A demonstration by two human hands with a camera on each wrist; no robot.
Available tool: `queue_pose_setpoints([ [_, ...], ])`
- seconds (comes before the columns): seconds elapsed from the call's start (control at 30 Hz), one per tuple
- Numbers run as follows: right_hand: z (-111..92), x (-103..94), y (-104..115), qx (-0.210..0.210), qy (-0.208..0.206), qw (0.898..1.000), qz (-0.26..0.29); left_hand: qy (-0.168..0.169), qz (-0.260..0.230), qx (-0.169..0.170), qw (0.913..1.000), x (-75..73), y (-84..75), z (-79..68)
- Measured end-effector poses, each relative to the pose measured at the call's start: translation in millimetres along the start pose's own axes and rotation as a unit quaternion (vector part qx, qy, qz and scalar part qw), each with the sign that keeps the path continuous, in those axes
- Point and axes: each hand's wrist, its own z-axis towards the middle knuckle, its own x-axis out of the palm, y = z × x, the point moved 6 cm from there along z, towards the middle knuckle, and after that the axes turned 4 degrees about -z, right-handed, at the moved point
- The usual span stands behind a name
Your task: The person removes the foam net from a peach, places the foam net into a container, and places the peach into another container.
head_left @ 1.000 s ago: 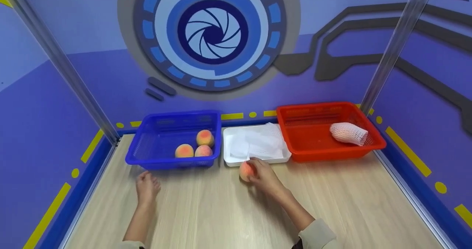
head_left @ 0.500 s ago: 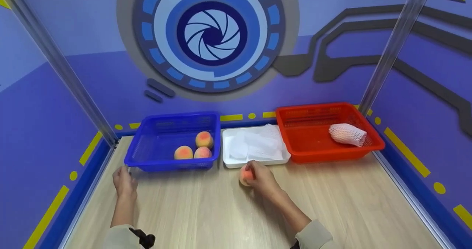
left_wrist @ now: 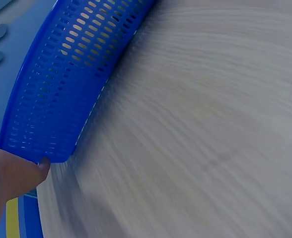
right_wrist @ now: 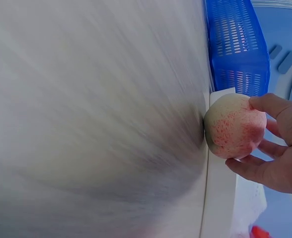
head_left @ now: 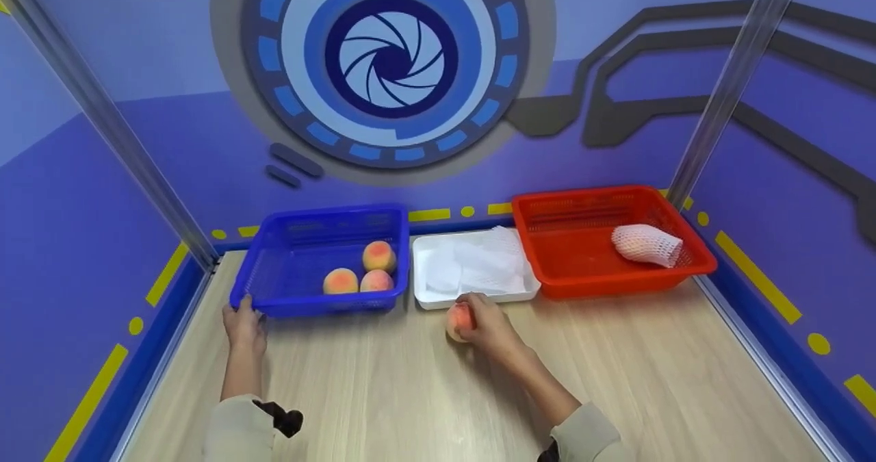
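Observation:
My right hand (head_left: 494,326) holds a peach (head_left: 460,323) just in front of the white tray (head_left: 424,304). Thumb and fingers curve around the fruit in the right wrist view, where the peach (right_wrist: 234,126) shows a pink blush on pale skin. At the front left corner of the blue basket (head_left: 294,306), my left hand (head_left: 244,328) grips the rim. Its thumb lies against the basket's outer wall in the left wrist view, and the other fingers are mostly hidden. Inside that basket sit a peach (head_left: 379,257) at the back and two more in front.
White foam net sleeves (head_left: 472,267) lie in the white tray. A red basket (head_left: 575,287) stands right of it, with a net-wrapped fruit (head_left: 645,244) inside. Patterned panels (head_left: 171,140) wall in the wooden table (head_left: 383,393) at the back and sides.
My left hand has moved left and up to the blue basket's corner and taken hold of its rim. My right hand stays with the peach at nearly the same spot.

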Motion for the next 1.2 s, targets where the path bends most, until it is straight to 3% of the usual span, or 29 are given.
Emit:
queue_pose_setpoints([
  [0.27,0,-3.2,-4,-0.003,-0.012,1.000,0.007,-0.023,-0.015,0.005,0.9996,2.5,2.5,-3.5],
  [0.43,-1,-2.3,-6,0.000,0.000,1.000,0.014,-0.031,-0.008,0.009,0.9995,-4.2,5.0,-4.8],
  [0.67,-2,-0.7,-6,-0.015,0.018,1.000,-0.012,-0.015,-0.024,0.012,0.9995,-9.6,5.2,-4.7],
  [1.2,-9,6.6,-6,-0.007,0.059,0.998,0.003,-0.010,-0.002,0.040,0.9991,-21.0,11.6,-4.9],
])
